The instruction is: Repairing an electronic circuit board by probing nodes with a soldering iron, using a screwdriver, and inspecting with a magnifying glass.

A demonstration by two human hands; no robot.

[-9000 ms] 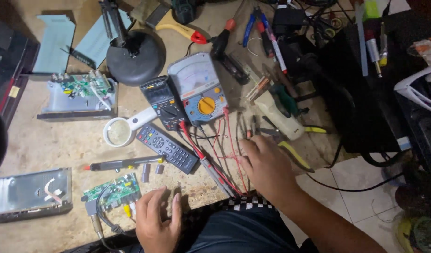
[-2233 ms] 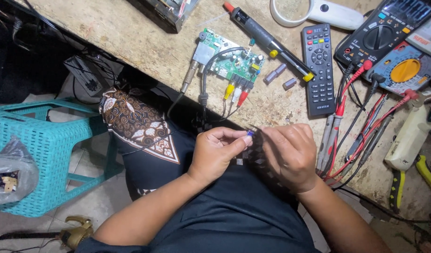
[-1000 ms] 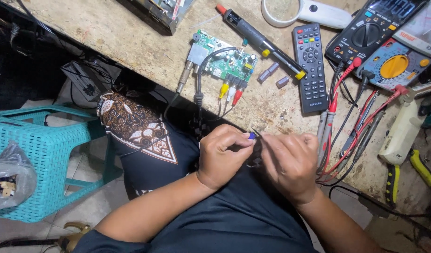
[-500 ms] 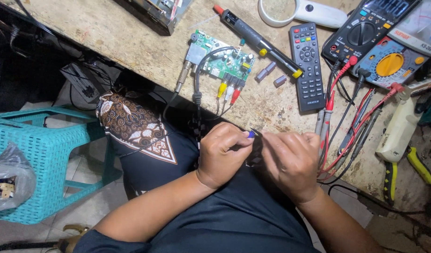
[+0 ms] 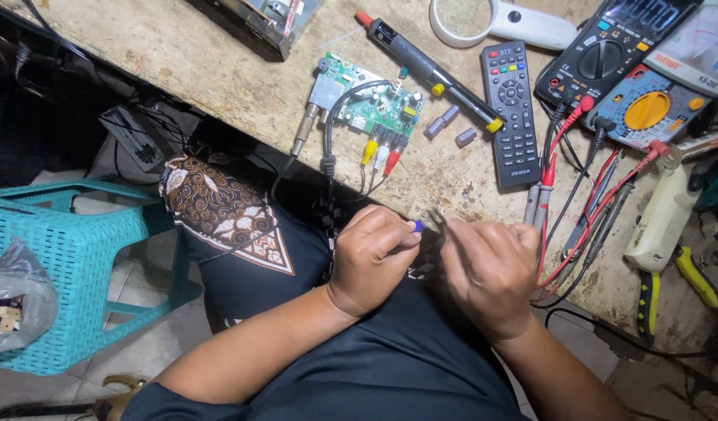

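Note:
My left hand (image 5: 372, 257) is over my lap at the bench edge, its fingertips pinched on a small blue part (image 5: 417, 226). My right hand (image 5: 491, 269) is beside it, fingers closed on a thin metal tool (image 5: 437, 217) whose tip points at the blue part. What the tool is exactly is too small to tell. Just beyond the hands, on the bench, lies a green circuit board (image 5: 370, 105) with yellow, white and red plugs (image 5: 380, 153) and a black cable attached.
On the wooden bench (image 5: 218, 70) lie a black soldering iron (image 5: 429, 72), a black remote (image 5: 514, 113), small grey cylinders (image 5: 444, 125), a magnifier (image 5: 495, 15), two multimeters (image 5: 632, 70) with red and black probe leads (image 5: 569, 195), and yellow-handled pliers (image 5: 675, 281). A teal plastic stool (image 5: 70, 265) stands at my left.
Nine seconds ago both hands were on the bench near the board and leads. Since then they came together over my lap; in the last second they have barely moved.

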